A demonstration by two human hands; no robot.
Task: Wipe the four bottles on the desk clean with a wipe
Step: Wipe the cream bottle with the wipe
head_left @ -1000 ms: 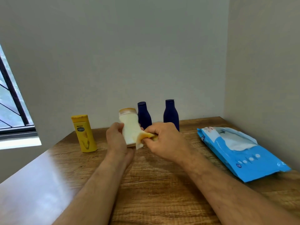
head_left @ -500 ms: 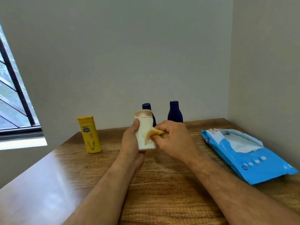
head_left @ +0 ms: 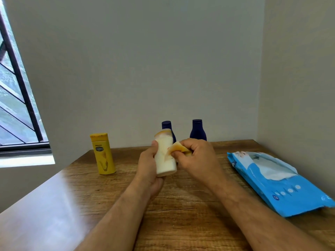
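Left hand (head_left: 147,165): fingers wrapped round cream-white plastic bottle (head_left: 165,156), held tilted above wooden bench (head_left: 181,205).
Right hand (head_left: 196,156): fingers pinching yellowish wipe (head_left: 176,149), pressed against that bottle's right side.

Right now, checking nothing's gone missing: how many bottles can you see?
4: a yellow bottle standing left, a white bottle held in the left hand, two dark blue bottles standing behind by the wall.
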